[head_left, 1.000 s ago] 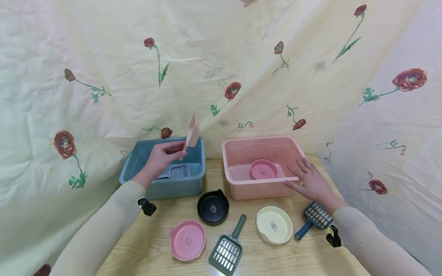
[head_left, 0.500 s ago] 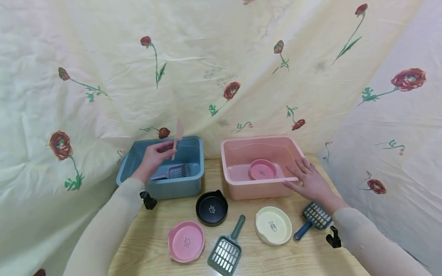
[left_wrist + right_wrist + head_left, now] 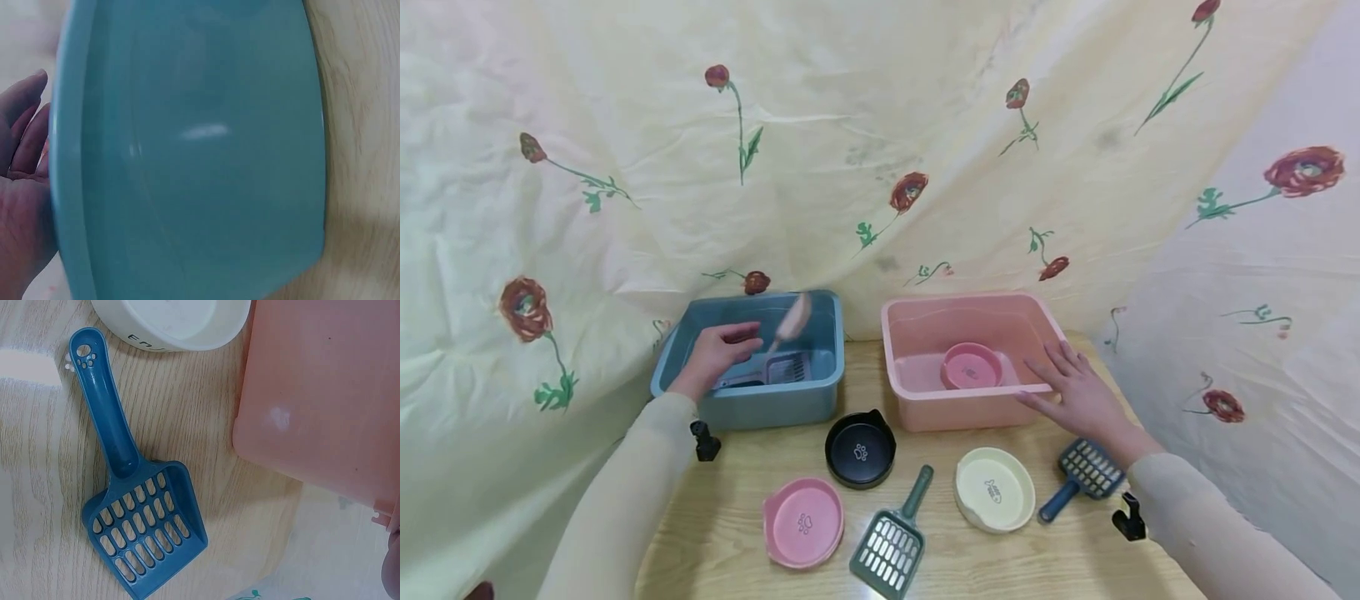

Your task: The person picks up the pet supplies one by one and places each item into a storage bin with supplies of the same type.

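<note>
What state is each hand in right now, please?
Left hand: open, holding nothing, apart from the blurred pink scoop.
Right hand: open, holding nothing, at the pink bin.

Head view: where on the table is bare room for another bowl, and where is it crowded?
Bare wood: below the cream bowl and blue scoop, right of the green scoop; a narrow strip between the blue tub and pink tub. Crowded: among the black bowl, front pink bowl and green scoop.

Pale pink scoop (image 3: 794, 317) blurred, left sleeve (image 3: 617, 500) cut off below
</note>
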Tool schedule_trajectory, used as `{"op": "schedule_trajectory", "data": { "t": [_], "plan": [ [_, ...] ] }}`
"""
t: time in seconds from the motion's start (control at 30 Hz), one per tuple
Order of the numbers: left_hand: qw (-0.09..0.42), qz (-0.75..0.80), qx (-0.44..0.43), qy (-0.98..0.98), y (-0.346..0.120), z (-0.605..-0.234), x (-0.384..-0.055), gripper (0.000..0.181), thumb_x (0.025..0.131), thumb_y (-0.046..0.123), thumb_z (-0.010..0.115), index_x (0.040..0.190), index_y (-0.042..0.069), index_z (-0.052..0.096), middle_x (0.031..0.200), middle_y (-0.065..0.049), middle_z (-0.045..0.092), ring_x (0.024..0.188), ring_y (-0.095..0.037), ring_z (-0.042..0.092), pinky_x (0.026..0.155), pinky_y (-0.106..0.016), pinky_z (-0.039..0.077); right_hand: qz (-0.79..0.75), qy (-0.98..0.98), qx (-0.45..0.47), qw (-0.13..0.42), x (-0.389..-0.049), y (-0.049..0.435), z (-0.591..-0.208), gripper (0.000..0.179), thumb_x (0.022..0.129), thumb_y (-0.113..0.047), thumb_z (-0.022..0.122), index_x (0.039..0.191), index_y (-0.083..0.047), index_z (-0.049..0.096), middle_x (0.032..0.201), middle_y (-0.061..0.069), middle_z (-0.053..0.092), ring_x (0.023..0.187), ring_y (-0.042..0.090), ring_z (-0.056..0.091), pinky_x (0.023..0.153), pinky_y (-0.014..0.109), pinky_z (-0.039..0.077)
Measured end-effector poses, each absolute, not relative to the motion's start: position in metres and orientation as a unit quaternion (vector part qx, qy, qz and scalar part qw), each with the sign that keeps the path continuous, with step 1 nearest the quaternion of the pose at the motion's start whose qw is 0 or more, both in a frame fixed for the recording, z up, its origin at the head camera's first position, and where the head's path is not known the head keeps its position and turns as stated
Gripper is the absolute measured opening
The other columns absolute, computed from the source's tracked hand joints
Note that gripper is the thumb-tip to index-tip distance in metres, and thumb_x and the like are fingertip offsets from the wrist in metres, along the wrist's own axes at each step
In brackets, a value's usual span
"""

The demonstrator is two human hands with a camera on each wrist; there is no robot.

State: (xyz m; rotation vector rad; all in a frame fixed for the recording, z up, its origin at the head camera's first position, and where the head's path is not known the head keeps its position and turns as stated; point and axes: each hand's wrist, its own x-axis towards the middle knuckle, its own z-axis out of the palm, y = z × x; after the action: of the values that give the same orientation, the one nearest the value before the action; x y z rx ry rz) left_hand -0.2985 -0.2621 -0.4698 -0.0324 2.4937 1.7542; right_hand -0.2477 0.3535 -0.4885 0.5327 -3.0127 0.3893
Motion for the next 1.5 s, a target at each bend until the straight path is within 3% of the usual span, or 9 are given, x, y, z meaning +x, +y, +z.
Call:
{"op": "schedule_trajectory", "data": {
  "t": [0.13, 0.47, 0.83, 1.07, 1.5],
  "plan": [
    [0.053, 0.575, -0.015, 0.816, -0.268, -0.47, -0.291, 0.056, 0.105, 0.019, 0.071, 0.156, 0.001, 0.053, 0.158, -0.02, 0.054, 0.141, -0.038, 0.057, 0.106, -0.044, 0.055, 0.125, -0.977, 0.173, 0.028, -0.247, 0.351, -0.487, 0.085, 0.098, -0.062, 0.068, 0.161, -0.009, 0.048, 0.17, 0.033, 0.025, 0.161, 0.053, 0.01, 0.128, 0.069, 0.013],
    [0.086, 0.571, 0.014, 0.817, -0.268, -0.446, -0.285, 0.064, 0.104, 0.026, 0.073, 0.16, 0.005, 0.049, 0.163, -0.02, 0.048, 0.146, -0.039, 0.053, 0.111, -0.051, 0.051, 0.128, -0.975, 0.179, 0.026, -0.248, 0.353, -0.487, 0.085, 0.099, -0.061, 0.068, 0.161, -0.008, 0.047, 0.17, 0.033, 0.024, 0.161, 0.052, 0.008, 0.129, 0.067, 0.01],
    [0.113, 0.456, 0.088, 0.879, -0.247, -0.397, -0.26, 0.063, 0.099, 0.036, 0.079, 0.154, 0.014, 0.059, 0.156, -0.013, 0.058, 0.139, -0.033, 0.061, 0.112, -0.054, 0.052, 0.132, -0.973, 0.185, 0.026, -0.251, 0.353, -0.487, 0.084, 0.1, -0.061, 0.066, 0.161, -0.007, 0.047, 0.169, 0.035, 0.024, 0.161, 0.052, 0.006, 0.131, 0.062, 0.002],
    [0.121, 0.398, 0.142, 0.898, -0.232, -0.378, -0.232, 0.059, 0.096, 0.033, 0.083, 0.148, 0.012, 0.066, 0.144, -0.012, 0.069, 0.134, -0.033, 0.065, 0.108, -0.051, 0.055, 0.128, -0.975, 0.181, 0.016, -0.25, 0.352, -0.485, 0.086, 0.099, -0.062, 0.066, 0.162, -0.007, 0.045, 0.17, 0.034, 0.023, 0.161, 0.052, 0.005, 0.131, 0.063, 0.003],
    [0.157, 0.383, 0.169, 0.894, -0.195, -0.399, -0.189, 0.054, 0.092, 0.027, 0.088, 0.139, 0.008, 0.072, 0.139, -0.015, 0.071, 0.126, -0.035, 0.07, 0.103, -0.045, 0.059, 0.127, -0.975, 0.179, 0.02, -0.249, 0.353, -0.486, 0.086, 0.099, -0.062, 0.066, 0.162, -0.007, 0.045, 0.17, 0.034, 0.022, 0.161, 0.052, 0.006, 0.13, 0.067, 0.007]
  ]
}}
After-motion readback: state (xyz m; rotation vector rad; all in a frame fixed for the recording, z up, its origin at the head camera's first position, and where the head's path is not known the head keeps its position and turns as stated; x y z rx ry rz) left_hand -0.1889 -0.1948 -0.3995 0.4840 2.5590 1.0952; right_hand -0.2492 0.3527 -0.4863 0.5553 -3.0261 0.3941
